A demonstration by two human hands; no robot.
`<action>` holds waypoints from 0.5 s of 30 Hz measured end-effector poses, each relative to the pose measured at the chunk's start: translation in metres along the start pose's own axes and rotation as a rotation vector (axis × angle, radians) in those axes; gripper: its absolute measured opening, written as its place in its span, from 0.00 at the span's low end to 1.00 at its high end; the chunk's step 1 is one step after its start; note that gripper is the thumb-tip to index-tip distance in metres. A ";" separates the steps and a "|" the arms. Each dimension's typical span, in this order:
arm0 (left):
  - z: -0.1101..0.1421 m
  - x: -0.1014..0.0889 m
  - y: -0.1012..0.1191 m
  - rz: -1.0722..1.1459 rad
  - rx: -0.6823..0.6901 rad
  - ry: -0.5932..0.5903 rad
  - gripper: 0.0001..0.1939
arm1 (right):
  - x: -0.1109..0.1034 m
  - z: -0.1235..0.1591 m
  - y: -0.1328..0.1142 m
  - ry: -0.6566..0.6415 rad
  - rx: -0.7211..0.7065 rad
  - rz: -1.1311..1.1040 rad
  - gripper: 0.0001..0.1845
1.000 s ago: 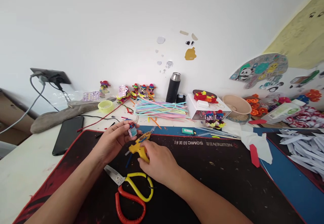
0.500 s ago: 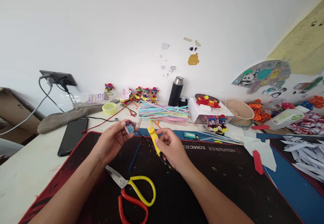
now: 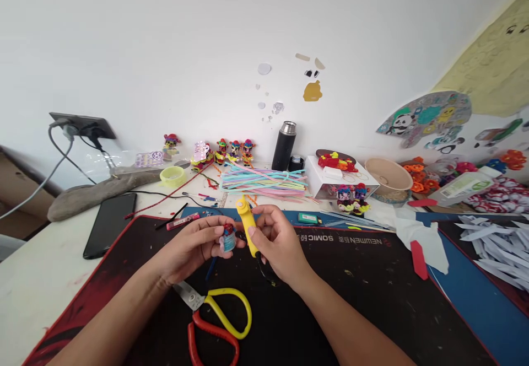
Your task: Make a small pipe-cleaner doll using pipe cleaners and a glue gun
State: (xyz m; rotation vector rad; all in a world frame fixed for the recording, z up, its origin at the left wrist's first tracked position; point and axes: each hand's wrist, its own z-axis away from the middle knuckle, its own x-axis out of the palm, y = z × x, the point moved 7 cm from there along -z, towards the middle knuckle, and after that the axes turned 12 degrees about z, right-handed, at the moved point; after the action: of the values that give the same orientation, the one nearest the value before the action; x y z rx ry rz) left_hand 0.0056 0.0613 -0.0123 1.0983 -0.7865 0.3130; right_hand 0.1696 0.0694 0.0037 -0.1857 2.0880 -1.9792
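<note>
Left hand (image 3: 192, 246): pinches one small red-and-blue piece (image 3: 227, 240), just above the mat (image 3: 314, 300)
Right hand (image 3: 283, 245): grasps one yellow glue gun (image 3: 247, 225), near the piece
Scissors (image 3: 192, 298): one pair, on the mat below the left hand
Figurines: two before the white box (image 3: 320, 182), five along the wall
Flask (image 3: 284, 148): one, upright
Phone (image 3: 109, 225): one, left of the mat
</note>
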 end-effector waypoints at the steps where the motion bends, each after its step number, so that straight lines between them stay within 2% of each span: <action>1: 0.000 0.000 0.000 -0.008 -0.003 0.002 0.15 | 0.000 0.000 0.000 0.000 -0.004 0.008 0.21; 6: 0.002 0.000 -0.007 -0.085 -0.069 0.014 0.15 | 0.005 0.003 -0.003 -0.037 -0.046 0.067 0.20; 15: 0.000 -0.002 -0.001 -0.004 0.000 0.010 0.17 | 0.006 0.003 -0.003 -0.063 -0.067 0.044 0.21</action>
State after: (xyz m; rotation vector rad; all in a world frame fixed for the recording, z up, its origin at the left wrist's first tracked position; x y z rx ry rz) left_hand 0.0044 0.0610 -0.0147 1.0973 -0.7752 0.3149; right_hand 0.1641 0.0642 0.0056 -0.2096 2.1018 -1.8560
